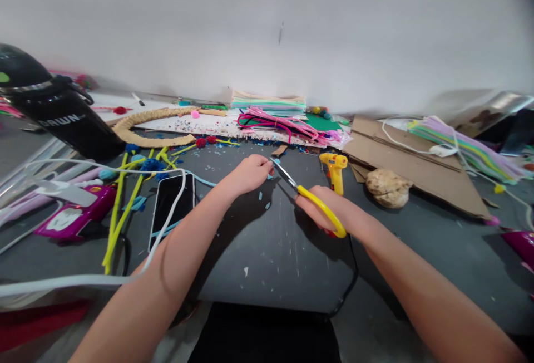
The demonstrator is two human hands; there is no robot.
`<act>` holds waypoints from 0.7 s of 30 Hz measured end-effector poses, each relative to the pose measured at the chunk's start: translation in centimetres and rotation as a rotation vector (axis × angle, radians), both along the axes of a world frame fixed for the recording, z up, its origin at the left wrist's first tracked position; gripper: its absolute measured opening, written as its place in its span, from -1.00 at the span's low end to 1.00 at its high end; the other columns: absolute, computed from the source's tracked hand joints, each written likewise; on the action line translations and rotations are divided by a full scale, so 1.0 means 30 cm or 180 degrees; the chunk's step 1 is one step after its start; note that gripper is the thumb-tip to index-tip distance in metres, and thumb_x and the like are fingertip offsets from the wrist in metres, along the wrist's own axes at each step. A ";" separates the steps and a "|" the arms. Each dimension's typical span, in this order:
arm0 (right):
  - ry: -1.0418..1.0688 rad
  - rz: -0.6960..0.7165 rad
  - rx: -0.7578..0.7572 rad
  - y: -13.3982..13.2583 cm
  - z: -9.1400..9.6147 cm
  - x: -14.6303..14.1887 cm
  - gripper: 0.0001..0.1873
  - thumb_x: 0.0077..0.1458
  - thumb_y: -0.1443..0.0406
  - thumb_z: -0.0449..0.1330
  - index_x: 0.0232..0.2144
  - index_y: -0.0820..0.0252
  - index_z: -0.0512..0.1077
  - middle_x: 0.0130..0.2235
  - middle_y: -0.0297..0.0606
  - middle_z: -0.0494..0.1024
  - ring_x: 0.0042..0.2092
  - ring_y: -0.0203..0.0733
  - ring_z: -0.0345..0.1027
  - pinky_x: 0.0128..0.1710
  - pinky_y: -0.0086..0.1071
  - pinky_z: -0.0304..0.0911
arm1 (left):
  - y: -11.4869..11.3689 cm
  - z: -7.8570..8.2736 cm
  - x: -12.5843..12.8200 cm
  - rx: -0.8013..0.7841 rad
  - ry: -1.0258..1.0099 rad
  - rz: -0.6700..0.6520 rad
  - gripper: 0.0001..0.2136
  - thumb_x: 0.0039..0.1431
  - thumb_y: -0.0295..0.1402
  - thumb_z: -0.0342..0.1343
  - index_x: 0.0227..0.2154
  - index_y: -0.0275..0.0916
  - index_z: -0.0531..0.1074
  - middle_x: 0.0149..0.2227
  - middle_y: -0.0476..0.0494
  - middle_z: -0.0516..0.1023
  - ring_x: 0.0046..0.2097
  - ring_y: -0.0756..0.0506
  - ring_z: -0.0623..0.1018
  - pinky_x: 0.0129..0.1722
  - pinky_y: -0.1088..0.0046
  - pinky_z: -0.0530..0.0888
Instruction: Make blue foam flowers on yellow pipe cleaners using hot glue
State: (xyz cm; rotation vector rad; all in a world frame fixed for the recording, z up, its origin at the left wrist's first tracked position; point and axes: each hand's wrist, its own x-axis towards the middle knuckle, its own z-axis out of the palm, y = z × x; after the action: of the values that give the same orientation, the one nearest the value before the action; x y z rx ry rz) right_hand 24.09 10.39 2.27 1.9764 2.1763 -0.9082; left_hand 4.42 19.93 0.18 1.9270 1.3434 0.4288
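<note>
My left hand [252,173] is closed in a pinch above the middle of the desk. A small fuzzy light-blue piece, seemingly of pipe cleaner [271,174], shows at its fingertips; most of it is hidden. My right hand [317,207] grips yellow-handled scissors [319,207], their blades pointing at the left fingertips. The blade tips lie right beside those fingers. Several light-blue snippets [267,205] lie on the desk below. Behind my right hand stands a yellow glue gun [336,171], and a black cord runs down from near that hand.
Left are a black bottle [62,112], a magenta glue gun [77,218], yellow pipe cleaners [119,212] and a phone [171,199]. A white cable [83,280] crosses my left forearm. Pink pipe cleaners [283,123] lie behind; cardboard [417,168] and a tan lump [387,187] are right.
</note>
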 end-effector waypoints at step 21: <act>0.0521 -0.0617 -0.0391 0.036 -0.013 0.015 -0.45 0.21 0.13 -0.04 -0.78 0.16 0.23 -0.77 -0.18 0.34 -0.73 -0.18 0.30 -0.70 -0.41 0.17 | 0.060 -0.030 0.054 0.0231 0.0338 -0.0104 -0.69 0.23 -0.24 -0.11 -0.50 -0.24 0.45 -0.52 -0.11 0.47 -0.45 -0.09 0.39 -0.44 0.43 0.22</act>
State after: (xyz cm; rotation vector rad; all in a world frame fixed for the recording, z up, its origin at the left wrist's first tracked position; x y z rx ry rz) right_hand 24.53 11.45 1.89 2.1499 1.9742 -1.2398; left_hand 6.04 21.72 -0.73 2.0538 1.3784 0.3683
